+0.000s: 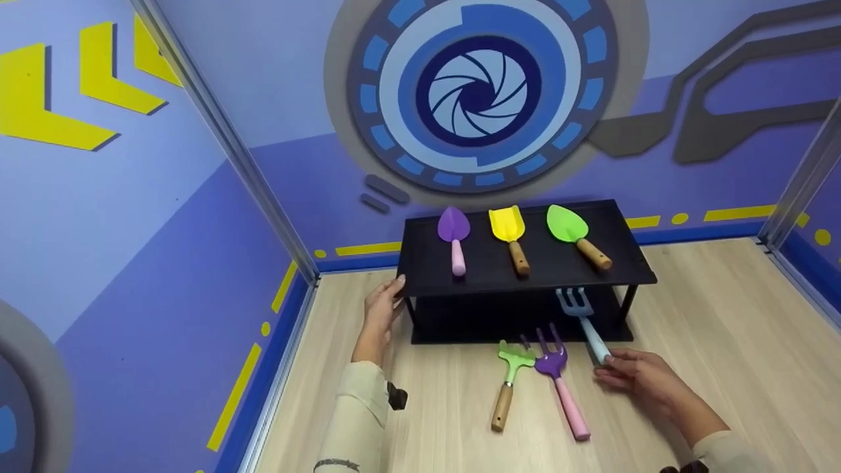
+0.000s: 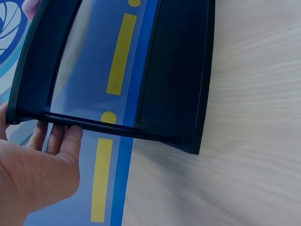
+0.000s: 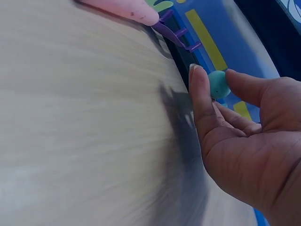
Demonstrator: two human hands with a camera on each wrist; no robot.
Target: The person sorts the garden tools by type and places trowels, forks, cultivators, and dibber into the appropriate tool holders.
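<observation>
My right hand (image 1: 647,381) pinches the handle end of a light-blue garden fork (image 1: 594,340) between thumb and fingers. Its tines point away from me, in front of the gap between the tiers of a black two-tier rack (image 1: 483,281). At the rack's left end, my left hand (image 1: 380,312) grips the upper tier's corner; in the left wrist view its fingers (image 2: 71,141) are at the thin side post. Nearer me on the table lie a green hand rake (image 1: 504,397) with a wooden handle and a purple fork (image 1: 570,404) with a pink handle, heads close together.
On the rack's top tier lie a purple trowel (image 1: 453,226), a yellow shovel (image 1: 507,226) and a green trowel (image 1: 568,226), handles toward me. Patterned panels (image 1: 289,171) wall in the wooden table (image 1: 447,420) at the back and sides.
</observation>
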